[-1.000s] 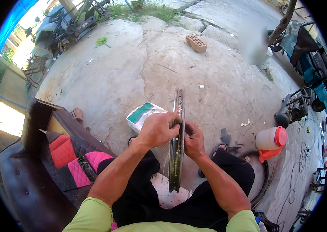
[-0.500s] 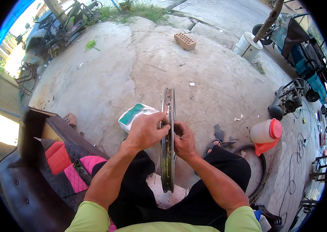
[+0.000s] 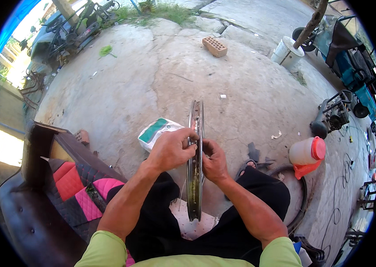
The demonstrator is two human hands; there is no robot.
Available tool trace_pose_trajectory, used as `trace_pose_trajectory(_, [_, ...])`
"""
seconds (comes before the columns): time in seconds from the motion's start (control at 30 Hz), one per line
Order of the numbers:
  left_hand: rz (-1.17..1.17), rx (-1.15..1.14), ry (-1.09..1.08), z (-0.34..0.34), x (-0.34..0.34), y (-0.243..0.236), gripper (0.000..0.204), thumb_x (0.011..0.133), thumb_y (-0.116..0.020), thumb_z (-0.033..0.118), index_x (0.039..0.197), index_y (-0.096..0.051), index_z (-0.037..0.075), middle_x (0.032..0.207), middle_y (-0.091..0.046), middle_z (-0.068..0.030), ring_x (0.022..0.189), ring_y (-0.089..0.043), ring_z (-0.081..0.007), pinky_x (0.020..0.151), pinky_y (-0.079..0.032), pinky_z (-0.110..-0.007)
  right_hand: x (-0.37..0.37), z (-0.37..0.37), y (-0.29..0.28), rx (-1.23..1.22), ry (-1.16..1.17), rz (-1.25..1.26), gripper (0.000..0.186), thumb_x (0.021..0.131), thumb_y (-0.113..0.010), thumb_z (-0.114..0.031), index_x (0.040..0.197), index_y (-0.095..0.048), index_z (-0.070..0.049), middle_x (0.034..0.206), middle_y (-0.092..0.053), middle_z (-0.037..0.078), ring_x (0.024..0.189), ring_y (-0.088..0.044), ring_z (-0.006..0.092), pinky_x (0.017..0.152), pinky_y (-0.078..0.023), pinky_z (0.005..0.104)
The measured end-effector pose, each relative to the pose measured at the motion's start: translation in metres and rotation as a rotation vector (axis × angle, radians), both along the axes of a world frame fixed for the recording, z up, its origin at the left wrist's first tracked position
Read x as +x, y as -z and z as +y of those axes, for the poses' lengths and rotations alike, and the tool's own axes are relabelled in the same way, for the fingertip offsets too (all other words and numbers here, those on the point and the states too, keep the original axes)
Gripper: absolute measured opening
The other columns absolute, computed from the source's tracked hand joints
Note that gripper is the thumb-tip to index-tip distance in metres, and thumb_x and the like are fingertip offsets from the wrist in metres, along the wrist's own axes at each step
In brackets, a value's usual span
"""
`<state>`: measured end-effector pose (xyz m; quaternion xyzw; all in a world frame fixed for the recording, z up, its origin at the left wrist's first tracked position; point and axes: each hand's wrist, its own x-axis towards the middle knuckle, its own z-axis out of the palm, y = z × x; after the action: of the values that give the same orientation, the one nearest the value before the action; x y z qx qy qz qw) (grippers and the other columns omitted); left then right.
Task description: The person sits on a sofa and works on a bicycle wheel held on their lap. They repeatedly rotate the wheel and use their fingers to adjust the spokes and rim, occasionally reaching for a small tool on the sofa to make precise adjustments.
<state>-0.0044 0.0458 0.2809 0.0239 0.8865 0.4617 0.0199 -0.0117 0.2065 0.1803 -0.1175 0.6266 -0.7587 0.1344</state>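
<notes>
A metal wheel rim [image 3: 194,187] stands on edge between my knees, its outer channel turned toward me. My left hand [image 3: 170,146] is at its left side, index finger and thumb bent over the channel. Whatever may be between those fingertips is too small to make out. On the other side, my right hand [image 3: 214,161] is closed beside the rim with curled fingers; what they grip is hidden. A patterned pale surface [image 3: 188,220] shows beneath the rim. Just beyond my left hand lies a white and green bag [image 3: 154,131].
To the left is a dark padded seat [image 3: 36,218] with coloured quilted cloth. At right are a red-lidded plastic jar [image 3: 303,152], a black tyre [image 3: 304,196] and a motor-like machine [image 3: 332,116]. A brick [image 3: 214,46] and a white bucket [image 3: 287,53] stand farther off.
My left index finger and thumb have parted slightly at the channel. The rim and my right hand keep nearly the same place; the whole view has shifted a little.
</notes>
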Motion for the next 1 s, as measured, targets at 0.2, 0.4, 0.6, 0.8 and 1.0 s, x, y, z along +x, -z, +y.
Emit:
trace_pose_trajectory(0.2, [0.047, -0.042, 0.002, -0.003, 0.0, 0.005, 0.016, 0.079, -0.072, 0.012, 0.093, -0.07, 0.004, 0.054, -0.053, -0.0051, 0.047, -0.047, -0.0115, 0.048, -0.039, -0.031, 0.0, 0.001, 0.004, 0.038, -0.01, 0.017, 0.016, 0.095, -0.064, -0.007, 0.109, -0.061, 0.001, 0.1, -0.07, 0.008, 0.096, -0.067, 0.0145, 0.088, -0.052, 0.0305])
trace_pose_trajectory(0.4, [0.017, -0.025, 0.038, -0.004, 0.0, 0.01, 0.017, 0.079, -0.071, 0.012, 0.095, -0.071, 0.004, 0.055, -0.053, -0.0057, 0.05, -0.048, -0.0112, 0.049, -0.04, -0.031, -0.002, 0.002, 0.012, 0.041, -0.023, 0.016, 0.016, 0.094, -0.064, -0.007, 0.109, -0.062, 0.0, 0.099, -0.07, 0.007, 0.095, -0.068, 0.014, 0.087, -0.052, 0.03])
trace_pose_trajectory(0.6, [0.008, -0.023, -0.003, -0.002, 0.001, 0.0, 0.016, 0.079, -0.071, 0.013, 0.093, -0.07, 0.004, 0.057, -0.055, -0.0077, 0.05, -0.051, -0.0146, 0.05, -0.041, -0.033, -0.002, 0.002, 0.011, 0.03, -0.034, 0.002, 0.017, 0.095, -0.064, -0.007, 0.11, -0.062, 0.0, 0.099, -0.07, 0.007, 0.095, -0.068, 0.0139, 0.086, -0.052, 0.0299])
trace_pose_trajectory(0.8, [0.03, -0.038, 0.04, -0.006, 0.0, 0.007, 0.017, 0.079, -0.07, 0.013, 0.094, -0.07, 0.005, 0.058, -0.057, -0.0082, 0.05, -0.052, -0.0158, 0.051, -0.041, -0.033, -0.001, 0.004, 0.008, 0.036, -0.048, -0.001, 0.017, 0.095, -0.064, -0.008, 0.11, -0.061, 0.0, 0.099, -0.07, 0.007, 0.096, -0.068, 0.0136, 0.087, -0.052, 0.0297])
trace_pose_trajectory(1.0, [0.001, 0.024, 0.043, -0.004, 0.0, 0.004, 0.015, 0.079, -0.072, 0.014, 0.091, -0.07, 0.005, 0.059, -0.057, -0.0082, 0.051, -0.052, -0.0155, 0.051, -0.042, -0.033, 0.001, 0.003, 0.01, -0.055, -0.006, -0.04, 0.018, 0.094, -0.066, -0.007, 0.109, -0.06, 0.0, 0.1, -0.07, 0.006, 0.097, -0.067, 0.0134, 0.087, -0.052, 0.029])
